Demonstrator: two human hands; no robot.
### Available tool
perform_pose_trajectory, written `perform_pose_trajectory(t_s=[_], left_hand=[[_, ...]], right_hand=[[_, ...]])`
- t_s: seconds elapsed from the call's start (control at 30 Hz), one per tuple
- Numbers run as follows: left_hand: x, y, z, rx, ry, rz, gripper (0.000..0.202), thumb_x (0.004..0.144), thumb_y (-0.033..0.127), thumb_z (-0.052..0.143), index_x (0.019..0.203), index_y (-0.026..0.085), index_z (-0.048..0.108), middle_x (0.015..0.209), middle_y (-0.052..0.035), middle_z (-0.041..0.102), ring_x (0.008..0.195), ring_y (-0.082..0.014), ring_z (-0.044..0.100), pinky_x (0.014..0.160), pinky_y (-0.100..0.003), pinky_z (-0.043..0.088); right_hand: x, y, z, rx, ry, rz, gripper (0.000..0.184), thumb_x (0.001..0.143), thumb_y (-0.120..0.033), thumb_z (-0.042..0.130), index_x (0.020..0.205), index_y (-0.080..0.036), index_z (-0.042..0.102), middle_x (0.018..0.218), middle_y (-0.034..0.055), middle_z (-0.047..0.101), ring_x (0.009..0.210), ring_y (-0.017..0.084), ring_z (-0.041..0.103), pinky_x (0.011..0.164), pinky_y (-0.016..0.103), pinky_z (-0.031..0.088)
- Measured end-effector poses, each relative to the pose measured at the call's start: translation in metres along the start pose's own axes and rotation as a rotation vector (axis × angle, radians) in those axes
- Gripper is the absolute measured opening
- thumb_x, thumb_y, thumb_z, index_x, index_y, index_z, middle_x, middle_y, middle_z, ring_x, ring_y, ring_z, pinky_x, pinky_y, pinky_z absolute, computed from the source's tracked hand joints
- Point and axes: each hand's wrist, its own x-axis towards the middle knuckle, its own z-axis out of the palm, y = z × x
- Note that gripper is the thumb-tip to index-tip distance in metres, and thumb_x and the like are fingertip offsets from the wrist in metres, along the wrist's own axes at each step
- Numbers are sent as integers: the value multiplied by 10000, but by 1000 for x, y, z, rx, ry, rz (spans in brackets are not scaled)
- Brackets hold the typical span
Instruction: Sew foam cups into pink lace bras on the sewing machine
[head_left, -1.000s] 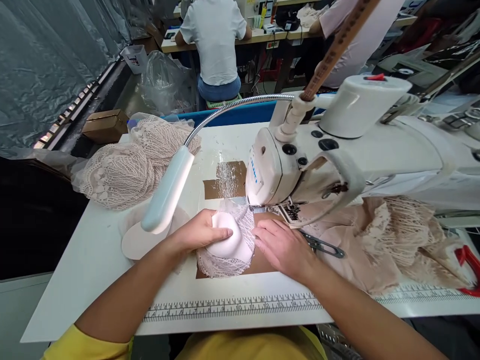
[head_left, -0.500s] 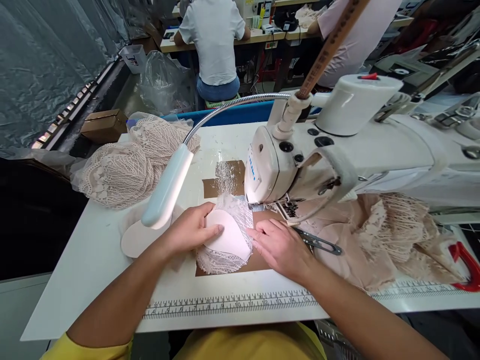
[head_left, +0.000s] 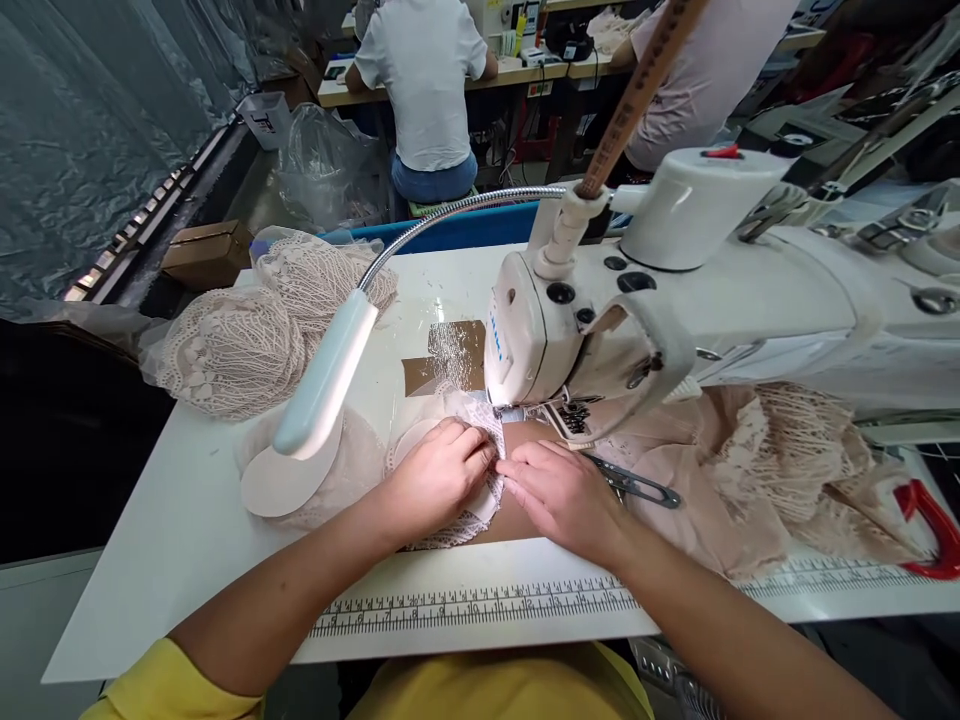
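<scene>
A white lace piece (head_left: 450,533) lies under the sewing machine's (head_left: 517,335) needle area, with a pale oval pad (head_left: 411,440) on top of it. My left hand (head_left: 442,472) reaches over the pad, fingers curled and pinching the lace at its right edge. My right hand (head_left: 566,500) rests on the brown board (head_left: 517,522), its thumb and forefinger closed on the same lace edge. The two hands' fingertips nearly meet there. Much of the pad is hidden under my left hand.
Another pale pad (head_left: 289,485) with sheer fabric lies left, below the lamp head (head_left: 326,375). Lace bundles (head_left: 232,345) sit at the back left. Thread snips (head_left: 637,484) and beige lace fabric (head_left: 795,450) lie right. A ruler strip (head_left: 472,610) lines the front edge.
My left hand has moved right, from holding the pad's left side to pinching the lace edge beside my right fingertips. My right hand has barely moved.
</scene>
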Motion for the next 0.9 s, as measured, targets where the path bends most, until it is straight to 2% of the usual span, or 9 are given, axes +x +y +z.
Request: perform_pose_trajectory(t_s=[0.13,0.33,0.53,0.67,0.9], left_hand=[[-2,0,-2,13,6,13,310,955,188,411,1193,92,584,1078,-145,614,946,-242,515,835,-385,471],[-2,0,0,24,7,23,351,949,183,417,1259,81,547,1293,-133,563,984,-242,515,867,-391,478],[1,-3,4,33,31,18,368,950,200,412,1272,73,538,1311,-144,561,985,-244,537,850,-399,494],[4,-6,6,48,48,15,367,942,191,426,1268,64,537,1298,-148,571,1000,-254,533,843,-412,503],[6,-11,7,61,88,59,342,927,158,449,1239,67,554,1262,-148,593,1066,-274,523,911,-441,475]], right_hand=[[3,2,0,-76,30,122,293,900,-135,425,1050,-180,673,824,61,625,722,167,529,616,281,355],[7,1,2,-179,5,92,354,867,-81,411,1083,-162,680,813,82,611,722,180,525,578,285,350],[8,2,6,-241,-21,133,371,847,-69,446,1124,-159,676,822,84,630,704,178,560,555,279,375],[9,2,10,-308,-5,154,408,857,-69,457,1215,-147,636,854,92,651,747,183,595,592,268,423],[10,4,14,-308,22,147,397,874,-76,459,1223,-137,638,854,96,676,759,181,622,629,262,472]])
